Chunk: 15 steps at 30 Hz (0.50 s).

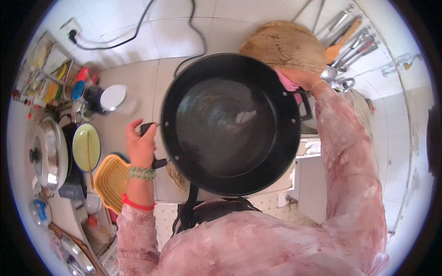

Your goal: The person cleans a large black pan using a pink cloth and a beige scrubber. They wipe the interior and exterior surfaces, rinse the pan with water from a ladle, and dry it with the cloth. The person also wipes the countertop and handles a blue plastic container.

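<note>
A large black two-handled pan (221,138) fills the middle of the view, its inside dark and shiny with no food in it. My left hand (141,146) is wrapped around the loop handle on the left, whose black ends (159,163) show past the fingers. At the upper right rim my right hand (303,78) presses a pink cloth (287,82) against the pan, just above the right loop handle (305,106). The fingers of that hand are mostly hidden by the cloth and wrist.
A round wooden board (283,45) leans on the tiled wall behind. Utensils (355,45) hang at the right. On the left stand a white-lidded jar (114,97), a green oval dish with chopsticks (85,146), a yellow basket (109,179) and a lidded steel pot (51,155). A black cord (203,38) runs behind the pan.
</note>
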Available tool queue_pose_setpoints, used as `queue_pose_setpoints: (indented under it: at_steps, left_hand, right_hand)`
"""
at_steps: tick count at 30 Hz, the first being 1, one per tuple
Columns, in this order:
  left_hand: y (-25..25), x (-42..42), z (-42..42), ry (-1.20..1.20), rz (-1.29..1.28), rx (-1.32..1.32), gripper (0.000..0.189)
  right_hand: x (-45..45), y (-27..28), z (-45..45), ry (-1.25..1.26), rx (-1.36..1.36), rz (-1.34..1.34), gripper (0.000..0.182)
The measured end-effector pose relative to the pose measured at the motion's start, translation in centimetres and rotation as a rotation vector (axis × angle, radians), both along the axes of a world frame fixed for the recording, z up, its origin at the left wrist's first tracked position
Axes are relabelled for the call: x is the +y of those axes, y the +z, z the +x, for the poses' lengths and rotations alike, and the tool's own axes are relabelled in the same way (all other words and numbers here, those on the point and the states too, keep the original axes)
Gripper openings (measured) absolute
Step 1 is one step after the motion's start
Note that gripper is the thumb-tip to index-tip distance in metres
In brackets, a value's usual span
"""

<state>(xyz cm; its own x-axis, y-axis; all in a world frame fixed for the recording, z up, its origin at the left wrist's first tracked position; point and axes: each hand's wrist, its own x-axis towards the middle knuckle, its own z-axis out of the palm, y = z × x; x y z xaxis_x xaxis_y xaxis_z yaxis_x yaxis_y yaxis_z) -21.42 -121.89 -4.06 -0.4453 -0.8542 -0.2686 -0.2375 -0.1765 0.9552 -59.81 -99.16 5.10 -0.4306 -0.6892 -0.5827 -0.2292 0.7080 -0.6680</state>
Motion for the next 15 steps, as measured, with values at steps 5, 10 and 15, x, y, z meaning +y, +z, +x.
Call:
queue_pose_setpoints:
  at_steps: [5,10,15]
  left_hand:
    - [-0.8,3.0,-1.4,-0.074,-0.045,0.006,0.042]
    - [-0.2,6.1,-2.1,-0.082,0.039,0.111,0.04]
    - [1.3,9.3,-2.4,-0.221,0.026,0.054,0.037]
  right_hand:
    - [5.9,-4.5,-2.6,-0.272,0.133,-0.015,0.046]
    - [9.5,-4.1,-3.3,-0.274,0.211,0.111,0.049]
    - [13.4,-3.2,-7.8,-0.013,0.974,0.251,0.049]
